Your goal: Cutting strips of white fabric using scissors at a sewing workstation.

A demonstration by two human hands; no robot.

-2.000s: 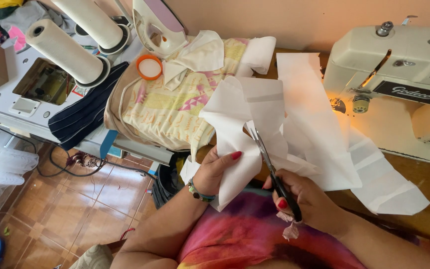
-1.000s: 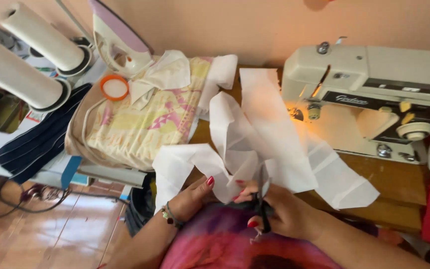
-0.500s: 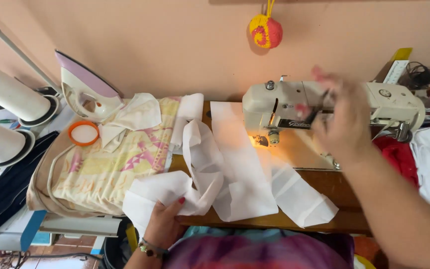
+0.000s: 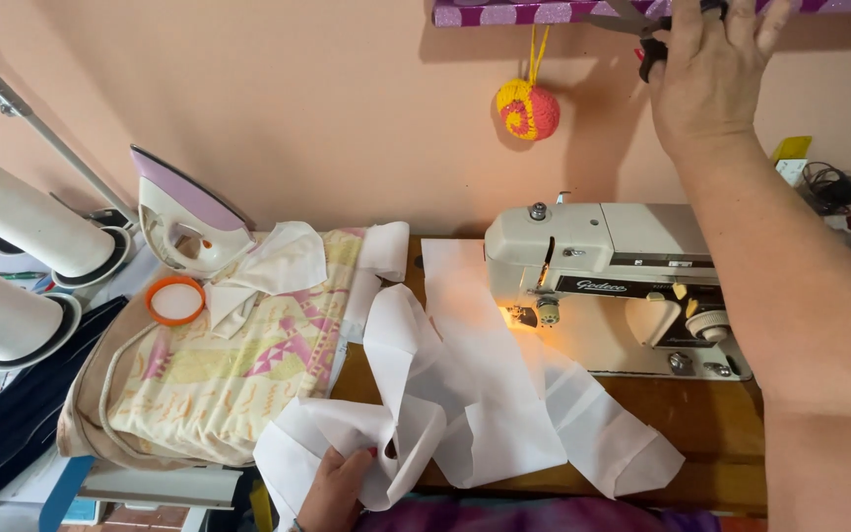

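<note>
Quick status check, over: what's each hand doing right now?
Right hand up at purple shelf, gripping scissors. Left hand holds white fabric strips at table edge. Sewing machine idle between.

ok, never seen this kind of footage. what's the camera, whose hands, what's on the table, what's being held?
There is one view, from a camera worn on the person's head and looking down and forward at their own workplace. No robot is involved, only two bare hands. The left hand, at the bottom edge, grips a long strip of white fabric that trails across the wooden table. The right hand is raised to a purple shelf on the wall, with scissors in its fingers. On the table stands a cream sewing machine with its lamp lit. To the left lie a patterned cloth, an iron and an orange ring.
</note>
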